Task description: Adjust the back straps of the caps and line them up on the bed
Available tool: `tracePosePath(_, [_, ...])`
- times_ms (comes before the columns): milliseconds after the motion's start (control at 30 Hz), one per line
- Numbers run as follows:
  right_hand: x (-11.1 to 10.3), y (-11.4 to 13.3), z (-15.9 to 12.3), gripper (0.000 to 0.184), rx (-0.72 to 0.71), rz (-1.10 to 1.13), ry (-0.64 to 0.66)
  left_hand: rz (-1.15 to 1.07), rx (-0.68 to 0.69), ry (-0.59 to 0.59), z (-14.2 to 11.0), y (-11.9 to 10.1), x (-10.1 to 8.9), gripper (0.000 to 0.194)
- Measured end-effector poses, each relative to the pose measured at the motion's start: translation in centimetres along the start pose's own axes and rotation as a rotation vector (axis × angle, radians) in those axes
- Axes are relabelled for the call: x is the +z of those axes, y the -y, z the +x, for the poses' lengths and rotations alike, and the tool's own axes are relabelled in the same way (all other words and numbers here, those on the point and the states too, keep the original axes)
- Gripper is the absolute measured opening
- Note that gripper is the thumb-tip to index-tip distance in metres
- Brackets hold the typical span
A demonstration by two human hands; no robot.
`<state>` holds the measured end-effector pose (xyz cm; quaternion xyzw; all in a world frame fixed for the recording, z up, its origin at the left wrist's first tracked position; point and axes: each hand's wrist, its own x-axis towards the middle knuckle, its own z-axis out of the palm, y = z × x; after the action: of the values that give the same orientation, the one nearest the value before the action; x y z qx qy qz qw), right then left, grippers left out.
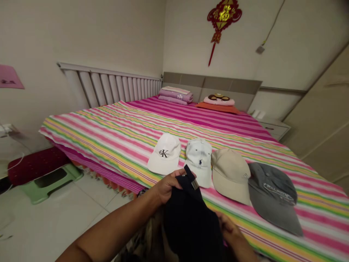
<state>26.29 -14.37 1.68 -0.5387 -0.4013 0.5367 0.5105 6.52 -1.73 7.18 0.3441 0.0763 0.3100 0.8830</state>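
Observation:
A black cap (pixel 191 222) is held up between my two hands at the near edge of the bed, its strap with a metal buckle sticking up. My left hand (pixel 167 187) pinches the cap near that strap. On the cap's other side, my right hand (pixel 230 231) grips its edge, with the fingers partly hidden. Beyond the black cap, a white cap with CK letters (pixel 165 156), a pale blue cap (pixel 199 160), a beige cap (pixel 230 174) and a dark grey cap (pixel 274 193) lie in a row on the bed.
A striped sheet (pixel 103 127) covers the bed. Folded purple bedding (pixel 176 96) and a pink folded item (pixel 218 101) sit by the headboard (pixel 212 84). A green stool (pixel 51 183) stands on the floor at left, a nightstand (pixel 274 127) at far right.

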Motion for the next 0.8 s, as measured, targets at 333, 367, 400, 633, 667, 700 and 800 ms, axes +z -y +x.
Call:
tracePosePath(333, [4.4,6.4,0.0,0.029,-0.049,0.093,0.102,-0.020,-0.145,0.031,-1.1,2.4,1.3,0.031])
tracePosePath(367, [4.5,6.4,0.0,0.030,-0.054,0.110,0.089,0.002,-0.156,0.005,-1.2,2.2,1.3,0.026])
tracePosePath(400, [4.5,6.4,0.0,0.031,-0.068,0.124,0.082,0.042,-0.166,-0.031,-1.3,2.1,1.3,0.022])
tracePosePath(633, [4.0,6.6,-0.2,0.029,-0.129,0.038,0.096,0.199,-0.136,-0.095,-1.4,1.8,2.2,0.020])
tracePosePath(667, [4.0,6.7,-0.2,0.030,-0.129,0.036,0.098,0.205,-0.138,-0.092,-1.4,1.8,2.3,0.020])
tracePosePath(700, [4.1,6.8,-0.3,0.030,-0.128,0.035,0.100,0.217,-0.142,-0.096,-1.4,1.9,2.5,0.019])
tracePosePath(800, [4.4,7.2,-0.6,0.031,-0.145,0.004,0.090,0.239,-0.161,-0.126,-1.5,2.1,2.7,0.017])
